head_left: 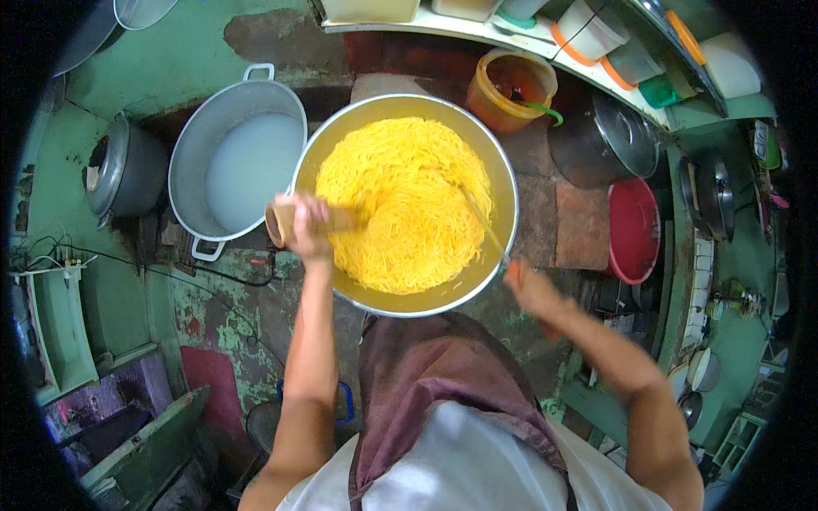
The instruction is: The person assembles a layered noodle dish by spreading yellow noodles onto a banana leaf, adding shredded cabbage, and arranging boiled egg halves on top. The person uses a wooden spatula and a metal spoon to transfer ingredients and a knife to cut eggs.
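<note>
A large metal bowl (509, 170) holds a heap of thin yellow noodle-like strands (409, 213). At its left rim my left hand (305, 223) is closed round a brown cylinder, perhaps a jar (343, 220), lying on its side with one end over the strands. That end is smeared by motion, so I cannot tell whether anything comes out. My right hand (537, 294), beyond the lower right rim, grips the orange handle of a long thin metal utensil (486, 221). Its far end lies among the strands, and its head is hidden.
Left of the bowl stands a two-handled pot (192, 175) with cloudy liquid. A lidded dark pot (136, 166) sits farther left. Beyond the bowl are an orange bucket (490, 102) with a green-handled tool and another lidded pot (588, 145). A red basin (630, 230) stands right, a shelf (511, 38) above.
</note>
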`<action>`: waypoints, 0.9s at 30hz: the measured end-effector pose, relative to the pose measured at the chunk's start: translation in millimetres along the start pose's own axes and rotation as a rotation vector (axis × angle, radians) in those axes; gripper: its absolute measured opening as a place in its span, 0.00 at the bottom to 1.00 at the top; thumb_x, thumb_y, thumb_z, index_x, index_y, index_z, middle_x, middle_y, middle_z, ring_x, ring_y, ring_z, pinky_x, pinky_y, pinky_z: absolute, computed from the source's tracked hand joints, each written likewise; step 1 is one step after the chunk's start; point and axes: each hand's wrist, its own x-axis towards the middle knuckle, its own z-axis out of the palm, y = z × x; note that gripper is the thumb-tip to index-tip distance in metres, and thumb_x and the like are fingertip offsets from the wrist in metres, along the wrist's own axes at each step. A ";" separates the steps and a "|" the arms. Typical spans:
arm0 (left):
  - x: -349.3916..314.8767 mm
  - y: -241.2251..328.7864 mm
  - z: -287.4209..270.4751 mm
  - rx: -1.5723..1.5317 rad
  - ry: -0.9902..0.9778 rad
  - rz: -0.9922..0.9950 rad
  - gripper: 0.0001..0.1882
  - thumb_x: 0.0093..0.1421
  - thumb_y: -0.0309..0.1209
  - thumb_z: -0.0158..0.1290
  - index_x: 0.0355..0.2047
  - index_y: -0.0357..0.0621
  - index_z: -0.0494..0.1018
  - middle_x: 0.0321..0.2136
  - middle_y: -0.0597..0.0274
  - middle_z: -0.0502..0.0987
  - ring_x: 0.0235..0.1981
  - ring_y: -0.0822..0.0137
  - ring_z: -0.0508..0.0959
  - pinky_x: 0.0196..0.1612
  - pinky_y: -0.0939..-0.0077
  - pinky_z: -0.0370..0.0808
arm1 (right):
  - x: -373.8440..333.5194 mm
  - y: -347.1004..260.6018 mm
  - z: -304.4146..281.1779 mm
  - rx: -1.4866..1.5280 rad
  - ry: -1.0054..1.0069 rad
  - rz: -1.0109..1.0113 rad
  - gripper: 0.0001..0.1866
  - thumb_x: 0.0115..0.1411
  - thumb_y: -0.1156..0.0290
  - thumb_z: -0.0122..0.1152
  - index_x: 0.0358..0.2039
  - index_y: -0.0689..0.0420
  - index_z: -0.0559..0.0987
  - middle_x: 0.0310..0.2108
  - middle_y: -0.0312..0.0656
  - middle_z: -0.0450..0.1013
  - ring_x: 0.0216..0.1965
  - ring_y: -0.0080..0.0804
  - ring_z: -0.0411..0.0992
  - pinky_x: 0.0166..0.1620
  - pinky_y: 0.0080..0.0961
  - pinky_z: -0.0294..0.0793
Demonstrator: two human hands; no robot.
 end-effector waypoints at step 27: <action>-14.7 -36.8 -0.5 -0.353 0.325 -0.572 0.08 0.60 0.39 0.46 0.30 0.52 0.63 0.18 0.69 0.59 0.20 0.72 0.61 0.27 0.73 0.62 | 7.4 -87.9 101.4 0.653 -0.324 0.073 0.21 0.68 0.52 0.47 0.43 0.61 0.70 0.22 0.40 0.69 0.19 0.32 0.70 0.23 0.33 0.74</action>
